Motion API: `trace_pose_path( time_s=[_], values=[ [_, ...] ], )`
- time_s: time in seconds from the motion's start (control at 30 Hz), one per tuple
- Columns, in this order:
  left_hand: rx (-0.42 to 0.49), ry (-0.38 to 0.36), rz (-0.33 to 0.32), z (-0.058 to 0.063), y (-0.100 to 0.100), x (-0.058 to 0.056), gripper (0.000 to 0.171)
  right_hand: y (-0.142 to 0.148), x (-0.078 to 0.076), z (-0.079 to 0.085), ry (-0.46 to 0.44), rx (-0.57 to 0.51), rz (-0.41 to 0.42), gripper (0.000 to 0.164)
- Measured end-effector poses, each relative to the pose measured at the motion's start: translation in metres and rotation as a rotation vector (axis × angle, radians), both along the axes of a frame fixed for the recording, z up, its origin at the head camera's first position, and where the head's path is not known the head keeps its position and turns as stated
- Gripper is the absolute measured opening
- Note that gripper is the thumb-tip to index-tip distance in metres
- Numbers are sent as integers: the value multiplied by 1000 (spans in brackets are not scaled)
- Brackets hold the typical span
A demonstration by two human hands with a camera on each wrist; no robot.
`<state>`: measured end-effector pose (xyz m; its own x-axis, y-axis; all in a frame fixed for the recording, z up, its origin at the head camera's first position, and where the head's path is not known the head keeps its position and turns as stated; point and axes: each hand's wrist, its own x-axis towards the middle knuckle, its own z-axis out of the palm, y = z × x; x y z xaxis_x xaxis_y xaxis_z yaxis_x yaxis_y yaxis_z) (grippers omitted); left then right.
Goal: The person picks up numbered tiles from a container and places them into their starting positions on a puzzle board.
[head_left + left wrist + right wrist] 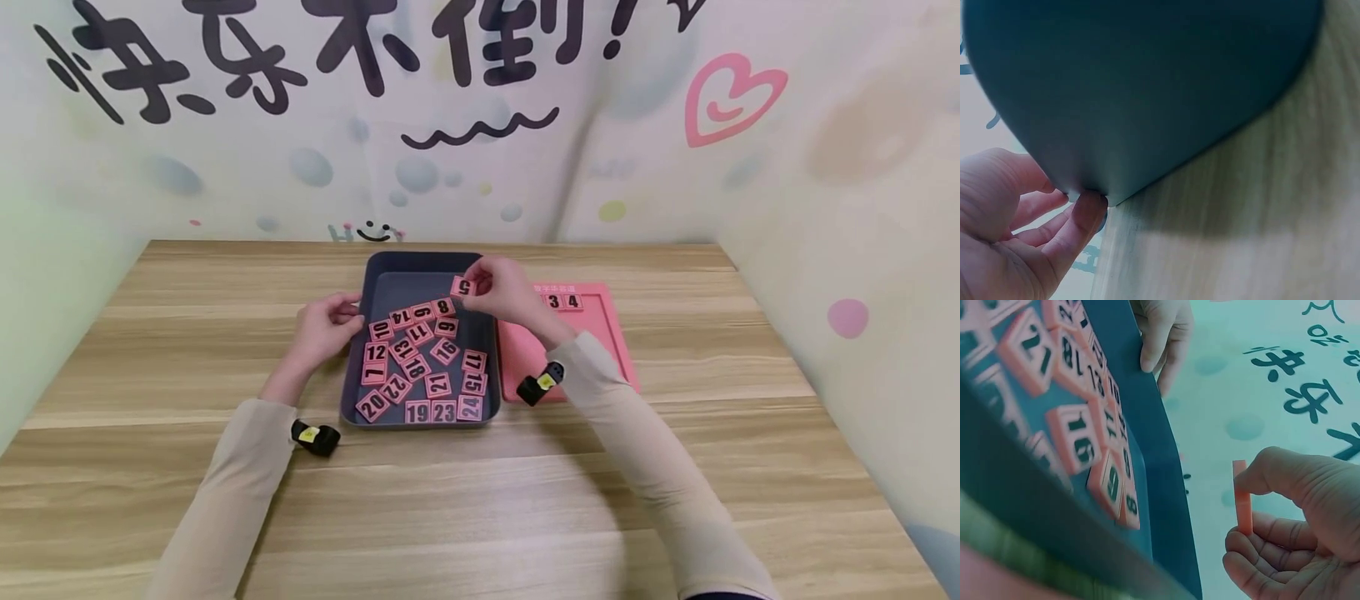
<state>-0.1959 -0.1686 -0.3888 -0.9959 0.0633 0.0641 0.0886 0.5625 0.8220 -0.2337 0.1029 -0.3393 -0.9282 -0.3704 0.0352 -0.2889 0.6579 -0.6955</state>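
Observation:
My right hand [504, 290] pinches a small pink number tile [462, 287] marked 5 between thumb and fingers, over the far right part of a dark tray [408, 283]. In the right wrist view the held tile [1244, 503] shows edge-on. My left hand [321, 329] is at the tray's left side, gripping its edge; the left wrist view has thumb and fingertips [1090, 209] right at the tray wall. Many loose pink tiles with black numbers, such as the 16 tile [446, 351] and 24 tile [470, 407], lie turned various ways inside the tray.
A pink frame board [525, 358] lies against the tray's right side, partly hidden under my right forearm. Along its top edge sit the 3 tile [553, 302] and 4 tile [573, 302]. All this rests on a wooden table [450, 508] before a printed wall [465, 192].

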Motion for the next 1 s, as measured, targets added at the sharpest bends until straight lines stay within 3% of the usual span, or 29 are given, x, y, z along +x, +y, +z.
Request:
trace_pose_path(
  time_s=[0.23,0.5,0.77,1.0],
  values=[
    [0,9,-5,-2,-1,0,37,38,11,-3,19,-57,-35,25],
    [-3,8,2,-2,-1,-1,37,81,15,-15,50,21,-62,25],
    [15,14,20,-2,0,1,37,111,15,-35,80,28,-61,22],
    [-5,-8,11,-3,-1,-2,37,127,16,-42,38,94,-87,24]
  ],
)
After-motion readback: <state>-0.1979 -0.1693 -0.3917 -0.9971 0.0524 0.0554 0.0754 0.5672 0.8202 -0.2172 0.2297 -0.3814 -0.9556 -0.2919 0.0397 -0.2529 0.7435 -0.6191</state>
